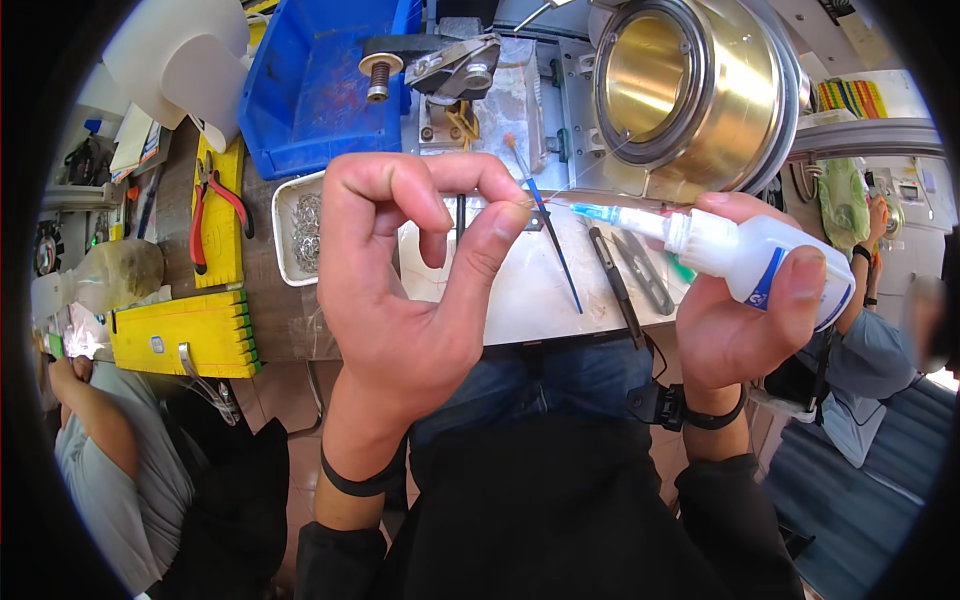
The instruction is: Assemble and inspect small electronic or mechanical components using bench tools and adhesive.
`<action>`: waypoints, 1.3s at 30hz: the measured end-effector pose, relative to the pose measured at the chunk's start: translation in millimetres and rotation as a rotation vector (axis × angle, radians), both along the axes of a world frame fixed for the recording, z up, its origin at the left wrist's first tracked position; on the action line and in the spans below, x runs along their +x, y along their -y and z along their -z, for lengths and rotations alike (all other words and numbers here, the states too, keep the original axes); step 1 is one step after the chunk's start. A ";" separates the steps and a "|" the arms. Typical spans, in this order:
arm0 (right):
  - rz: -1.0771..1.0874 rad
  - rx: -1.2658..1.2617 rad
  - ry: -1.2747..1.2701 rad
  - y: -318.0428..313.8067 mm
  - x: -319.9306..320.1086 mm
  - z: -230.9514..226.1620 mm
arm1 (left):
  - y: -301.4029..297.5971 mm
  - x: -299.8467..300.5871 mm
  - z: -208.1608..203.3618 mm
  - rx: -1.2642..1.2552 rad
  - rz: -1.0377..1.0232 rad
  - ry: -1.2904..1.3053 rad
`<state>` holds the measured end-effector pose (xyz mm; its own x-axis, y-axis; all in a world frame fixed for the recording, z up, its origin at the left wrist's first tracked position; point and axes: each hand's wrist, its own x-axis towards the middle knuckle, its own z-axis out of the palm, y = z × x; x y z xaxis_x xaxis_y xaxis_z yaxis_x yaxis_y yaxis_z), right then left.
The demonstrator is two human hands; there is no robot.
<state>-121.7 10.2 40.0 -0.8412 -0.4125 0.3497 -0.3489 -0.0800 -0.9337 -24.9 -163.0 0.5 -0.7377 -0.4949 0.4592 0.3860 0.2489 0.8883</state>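
Observation:
My right hand (735,345) is wrapped round a white squeeze bottle (765,262) with a blue label, tipped so its thin blue nozzle (594,211) points left. Opposite it, my left hand (410,265) pinches thumb and forefinger together on something tiny; what it is, I cannot make out. The nozzle's end is close to those fingertips; whether they touch is too fine to tell. Beneath lies a white work surface (520,300) with a slim blue stick (562,262), dark tweezers (615,282) and grey metal tweezers (645,272).
A brass-coloured drum (735,95) stands at the back right, beside a metal clamp fixture (455,68). At left are a blue bin (325,85), a white tray (287,272) of small metal pieces, red-handled pliers (203,215) and a yellow case (180,335). Other people sit on both sides.

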 end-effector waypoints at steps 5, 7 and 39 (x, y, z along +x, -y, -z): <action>-0.004 -0.002 -0.037 0.2 -0.4 2.0 | -0.3 -0.3 -1.0 -0.008 -0.001 0.001; -0.012 -0.034 -0.021 0.0 -0.4 2.7 | -0.4 -0.5 -0.5 -0.008 0.002 -0.001; 0.034 -0.052 -0.058 2.2 -0.9 6.8 | 0.6 0.4 0.0 -0.004 0.006 0.007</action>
<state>-122.6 8.0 33.2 -0.8323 -0.3643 0.4179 -0.4053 -0.1147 -0.9070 -24.5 -163.6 0.5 -0.7438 -0.4885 0.4561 0.3811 0.2506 0.8899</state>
